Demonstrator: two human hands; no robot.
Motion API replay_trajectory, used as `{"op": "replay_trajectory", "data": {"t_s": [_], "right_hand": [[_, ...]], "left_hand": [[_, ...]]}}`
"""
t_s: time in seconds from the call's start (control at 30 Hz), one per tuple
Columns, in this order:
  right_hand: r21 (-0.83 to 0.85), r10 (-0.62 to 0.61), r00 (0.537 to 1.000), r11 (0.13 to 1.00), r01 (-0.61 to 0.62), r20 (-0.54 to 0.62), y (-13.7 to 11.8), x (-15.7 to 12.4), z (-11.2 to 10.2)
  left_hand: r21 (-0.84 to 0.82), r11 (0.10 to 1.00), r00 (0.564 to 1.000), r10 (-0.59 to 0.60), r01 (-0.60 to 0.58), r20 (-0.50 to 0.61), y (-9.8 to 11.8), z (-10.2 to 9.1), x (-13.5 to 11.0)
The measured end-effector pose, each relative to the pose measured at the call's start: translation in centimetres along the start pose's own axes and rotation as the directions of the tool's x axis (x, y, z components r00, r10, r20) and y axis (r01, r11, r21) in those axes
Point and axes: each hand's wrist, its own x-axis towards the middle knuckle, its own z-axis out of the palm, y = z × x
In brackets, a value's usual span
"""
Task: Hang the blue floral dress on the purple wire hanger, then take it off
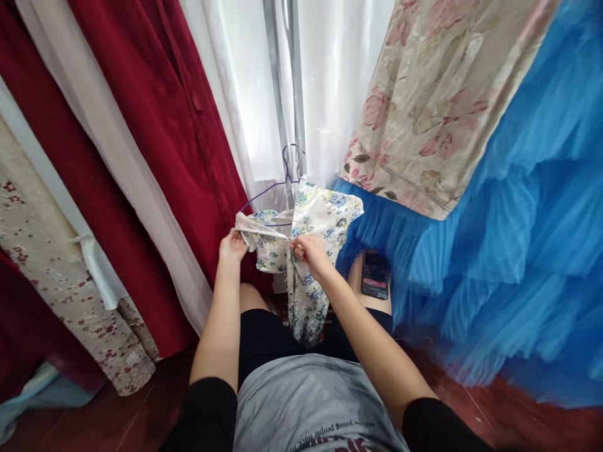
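Observation:
A small white garment with a blue and yellow flower print [315, 231] hangs in front of me on a purple wire hanger [271, 187]. My left hand [232, 245] is closed on the garment's left edge. My right hand [308, 251] pinches the cloth at its middle, where the fabric bunches and drops down between my knees. The hanger's hook sits up by a grey metal pole [284, 94].
A phone [375, 279] rests on my right thigh. Dark red dresses [155, 125] and a white one hang at left, a floral cream dress [438, 94] and a blue tulle skirt [527, 251] at right. White curtain behind. Wooden floor [117, 420] below.

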Motion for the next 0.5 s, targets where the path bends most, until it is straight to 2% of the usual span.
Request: {"op": "replay_trajectory", "data": {"t_s": [0.07,0.13,0.2,0.27,0.33,0.37,0.43,0.5], "right_hand": [[0.215,0.109,0.993,0.972,-0.095,-0.053,1.5,-1.4,-0.9],[0.325,0.179,0.97,0.938,-0.118,-0.165,2.9,-2.6,-2.5],[0.339,0.215,0.936,0.934,-0.114,-0.279,3.9,-3.5,-4.3],[0.311,0.214,0.909,0.945,-0.1,-0.357,4.5,-4.0,-5.9],[0.262,0.191,0.896,0.961,-0.088,-0.401,4.8,-4.3,-6.9],[0.238,0.186,0.89,0.967,-0.091,-0.415,4.8,-4.5,-7.1],[0.143,0.138,0.901,0.986,-0.086,-0.411,4.7,-4.9,-7.0],[-0.018,0.024,0.952,0.999,-0.031,-0.304,4.3,-5.5,-6.3]], "left_hand": [[-0.047,0.994,0.995,-0.097,0.096,-0.019,-2.9,-2.3,-1.9],[-0.083,0.981,0.983,-0.181,0.177,-0.036,-6.0,-4.4,-4.0],[-0.107,0.963,0.966,-0.253,0.246,-0.056,-8.8,-6.1,-6.0],[-0.126,0.947,0.949,-0.306,0.295,-0.073,-10.9,-6.8,-7.8],[-0.138,0.942,0.947,-0.316,0.307,-0.048,-11.9,-6.2,-9.4],[-0.131,0.948,0.956,-0.293,0.29,0.002,-11.9,-5.6,-10.3],[-0.077,0.978,0.967,-0.18,0.196,0.182,-11.4,-3.5,-12.3],[0.057,0.998,0.918,-0.043,0.022,0.394,-10.5,-1.3,-14.4]]}}
